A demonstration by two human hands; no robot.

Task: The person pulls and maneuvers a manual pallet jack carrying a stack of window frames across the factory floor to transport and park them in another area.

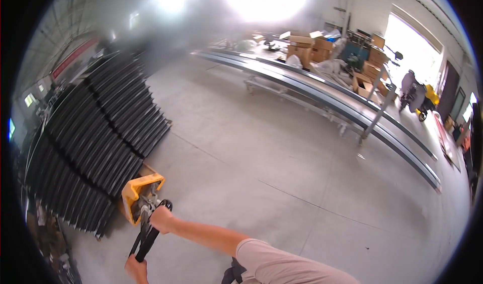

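Note:
A yellow pallet jack [132, 196] stands at the lower left, its forks out of sight beneath a tall stack of long black ribbed panels [93, 135]. Its black handle [148, 244] tilts toward me. My right hand [162, 219] is closed round the upper end of this handle, the bare forearm reaching across from a light short sleeve. Lower down, near the picture's bottom edge, my left hand [137, 269] grips the handle's other end. Part of a wooden pallet [147, 170] shows between the jack and the panels.
Long grey metal beams [322, 90] lie on a low rack with an upright post [377, 117], to the right. Behind them are cardboard boxes [301, 50] and a parked scooter [416, 93] by a bright doorway. Smooth concrete floor [261, 143] lies between the stack and beams.

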